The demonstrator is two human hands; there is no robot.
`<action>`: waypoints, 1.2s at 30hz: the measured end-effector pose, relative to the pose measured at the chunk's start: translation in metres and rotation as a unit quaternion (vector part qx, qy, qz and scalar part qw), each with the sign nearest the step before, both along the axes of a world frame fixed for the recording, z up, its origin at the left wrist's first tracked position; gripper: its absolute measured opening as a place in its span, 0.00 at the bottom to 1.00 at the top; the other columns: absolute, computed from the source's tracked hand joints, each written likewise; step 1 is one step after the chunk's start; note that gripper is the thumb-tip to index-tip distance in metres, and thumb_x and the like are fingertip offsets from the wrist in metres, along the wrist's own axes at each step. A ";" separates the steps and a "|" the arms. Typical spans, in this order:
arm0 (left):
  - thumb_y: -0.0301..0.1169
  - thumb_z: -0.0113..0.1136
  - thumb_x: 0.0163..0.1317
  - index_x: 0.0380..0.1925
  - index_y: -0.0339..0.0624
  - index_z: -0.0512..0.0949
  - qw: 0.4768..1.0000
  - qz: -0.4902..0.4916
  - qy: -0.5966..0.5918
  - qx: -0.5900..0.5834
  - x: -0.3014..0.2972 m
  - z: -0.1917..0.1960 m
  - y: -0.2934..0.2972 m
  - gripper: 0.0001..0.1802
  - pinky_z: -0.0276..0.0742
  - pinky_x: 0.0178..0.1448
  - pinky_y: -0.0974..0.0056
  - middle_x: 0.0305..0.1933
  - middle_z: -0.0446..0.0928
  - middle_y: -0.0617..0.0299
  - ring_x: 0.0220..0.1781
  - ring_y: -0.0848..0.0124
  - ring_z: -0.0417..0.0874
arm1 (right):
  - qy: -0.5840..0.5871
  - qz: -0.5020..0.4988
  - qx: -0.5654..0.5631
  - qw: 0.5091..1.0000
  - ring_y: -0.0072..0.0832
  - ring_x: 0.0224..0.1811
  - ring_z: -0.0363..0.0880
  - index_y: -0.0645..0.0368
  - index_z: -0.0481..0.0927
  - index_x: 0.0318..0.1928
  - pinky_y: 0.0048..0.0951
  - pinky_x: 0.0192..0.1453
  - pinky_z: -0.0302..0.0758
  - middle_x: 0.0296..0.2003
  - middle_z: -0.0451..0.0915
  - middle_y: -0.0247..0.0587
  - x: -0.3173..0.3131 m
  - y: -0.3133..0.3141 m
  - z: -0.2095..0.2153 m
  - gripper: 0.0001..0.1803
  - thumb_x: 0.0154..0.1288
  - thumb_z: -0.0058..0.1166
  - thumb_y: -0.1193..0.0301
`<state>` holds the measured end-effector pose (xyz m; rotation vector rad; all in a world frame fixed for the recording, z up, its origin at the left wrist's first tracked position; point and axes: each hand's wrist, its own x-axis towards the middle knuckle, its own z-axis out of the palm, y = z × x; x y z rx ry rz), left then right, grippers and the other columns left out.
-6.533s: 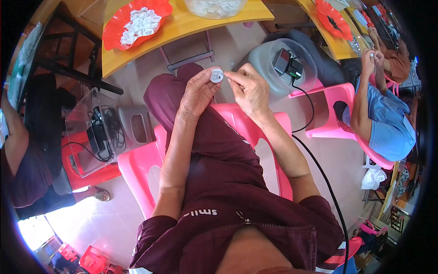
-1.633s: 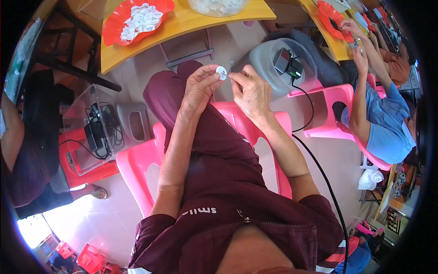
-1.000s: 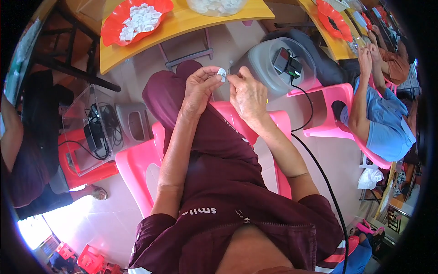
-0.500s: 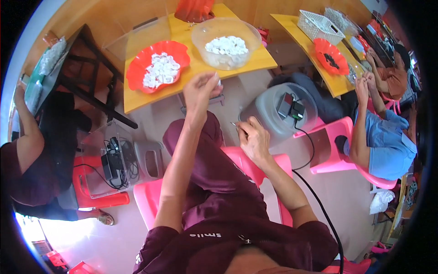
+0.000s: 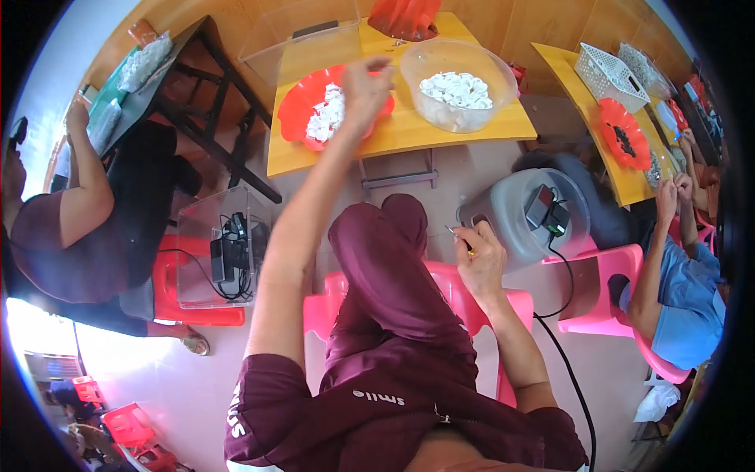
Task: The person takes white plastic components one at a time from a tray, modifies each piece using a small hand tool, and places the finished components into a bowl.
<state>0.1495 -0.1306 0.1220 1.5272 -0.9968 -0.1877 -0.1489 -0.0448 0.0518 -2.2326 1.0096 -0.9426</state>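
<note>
My left hand reaches over a scalloped red bowl on the yellow table. Its fingers are bent and blurred, and whether they hold anything is not visible. Small white plastic pieces lie heaped in that bowl. Just right of the hand stands a round clear tub with more white pieces in it. Above my right knee, my right hand is closed round a thin metal-tipped tool, with a bit of yellow showing between the fingers. Most of the tool is hidden.
A clear bin holding black power adapters stands right of my knees. Another clear box with adapters and cables is at left. A black cable runs beside my right arm. People sit on both sides; a red vessel stands at the table's back.
My left hand has moved forward from the table's near edge to above the red bowl. The small white piece at its fingertips no longer shows. My right hand still grips the tool.
</note>
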 end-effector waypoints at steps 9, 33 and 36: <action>0.28 0.56 0.48 0.27 0.43 0.82 0.910 0.147 -0.268 0.280 0.152 -0.046 0.037 0.08 0.76 0.44 0.55 0.35 0.79 0.45 0.42 0.51 0.80 | -0.004 0.017 0.004 1.000 0.36 0.22 0.73 0.61 0.80 0.31 0.32 0.27 0.69 0.23 0.71 0.40 0.007 0.001 -0.006 0.05 0.51 0.56 0.79; 0.26 0.58 0.55 0.34 0.33 0.79 0.992 -0.097 -0.082 0.014 -0.014 -0.011 0.080 0.08 0.74 0.42 0.70 0.33 0.81 0.59 0.37 0.76 0.80 | -0.189 0.049 0.338 0.921 0.14 0.16 0.63 0.63 0.78 0.38 0.17 0.19 0.58 0.23 0.72 0.30 -0.003 -0.011 -0.018 0.09 0.61 0.53 0.70; 0.19 0.59 0.53 0.36 0.33 0.79 0.985 -0.162 0.056 -0.005 -0.095 -0.057 0.109 0.09 0.74 0.48 0.71 0.42 0.79 0.59 0.46 0.74 0.77 | -0.244 0.063 0.431 0.866 0.10 0.14 0.61 0.62 0.78 0.40 0.14 0.16 0.53 0.23 0.73 0.30 -0.003 -0.017 -0.013 0.15 0.62 0.53 0.63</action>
